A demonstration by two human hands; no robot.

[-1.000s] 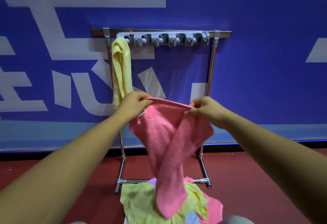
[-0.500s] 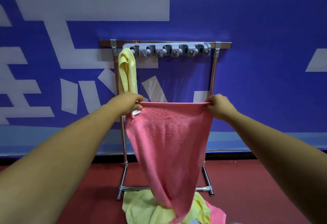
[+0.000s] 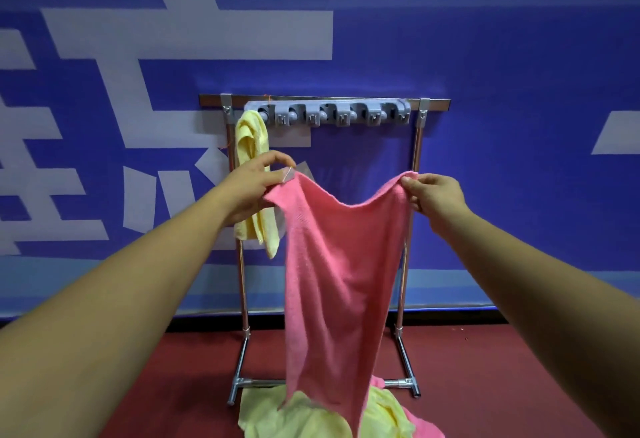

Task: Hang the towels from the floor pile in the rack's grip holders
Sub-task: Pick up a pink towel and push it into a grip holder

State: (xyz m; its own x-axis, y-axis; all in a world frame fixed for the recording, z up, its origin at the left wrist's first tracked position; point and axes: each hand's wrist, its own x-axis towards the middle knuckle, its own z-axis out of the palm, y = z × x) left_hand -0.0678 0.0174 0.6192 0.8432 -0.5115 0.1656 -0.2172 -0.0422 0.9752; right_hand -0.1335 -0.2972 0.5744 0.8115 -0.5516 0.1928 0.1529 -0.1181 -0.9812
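Both hands hold the pink terry towel [image 3: 343,264] up in front of the chrome tube rack [image 3: 418,147]. The left hand [image 3: 254,185] pinches its upper left corner between thumb and fingers, the right hand [image 3: 433,195] pinches the upper right corner, and the top edge sags between them. The towel's lower end hangs down to the pile of yellow and pink towels [image 3: 294,417] on the red floor [image 3: 180,385] at the rack's foot. A grey plastic strip of grip holders [image 3: 327,114] runs along the rack's top bar, and a pale yellow towel [image 3: 251,147] hangs at its left end (the other holders look free). To do this step well, I would bunch one corner into a thick wad and lift it to the holder just beside the yellow towel. Then push straight up until the holder bites; a thin fold would likely slip out.
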